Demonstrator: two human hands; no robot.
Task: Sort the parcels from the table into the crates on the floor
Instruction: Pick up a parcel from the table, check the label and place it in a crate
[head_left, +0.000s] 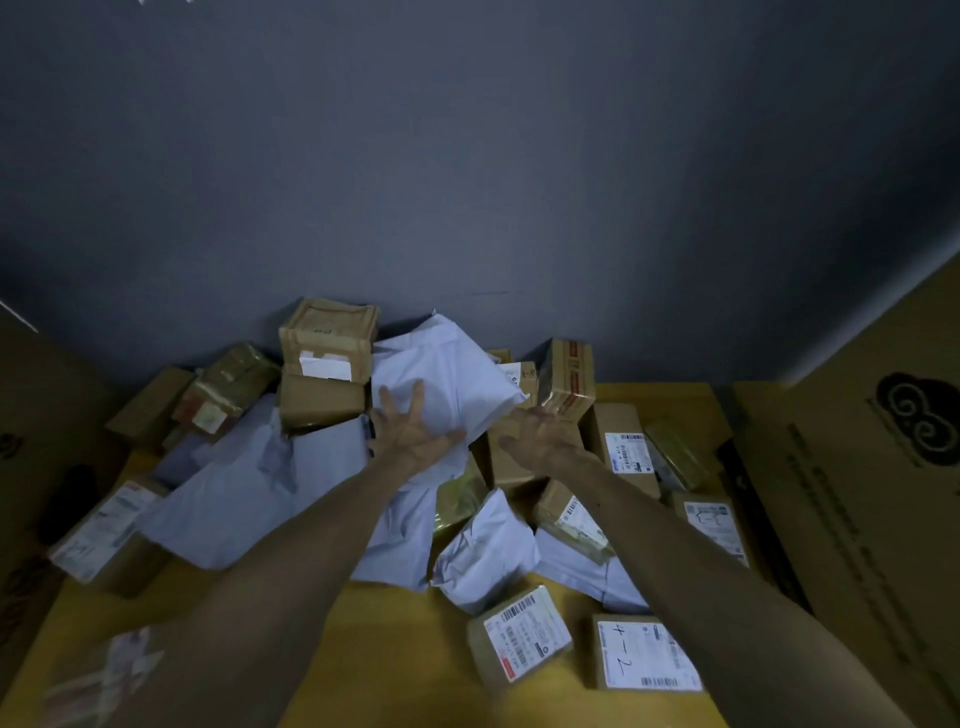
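A heap of parcels covers the yellow table (395, 649): brown cardboard boxes and white plastic mailer bags. A plump white mailer bag (452, 374) lies tilted on top of the heap at the back. My left hand (410, 426) is on its lower left side with fingers spread wide, thumb under its edge. My right hand (540, 436) reaches toward the bag's lower right corner, fingers loosely bent, holding nothing; whether it touches the bag is unclear. No crate is in view.
A taped box (324, 358) stands left of the bag, a small box (569, 379) to its right. Labelled boxes (644, 654) lie at the front right. Large cardboard sheets (872, 467) lean at the right; a grey wall rises behind.
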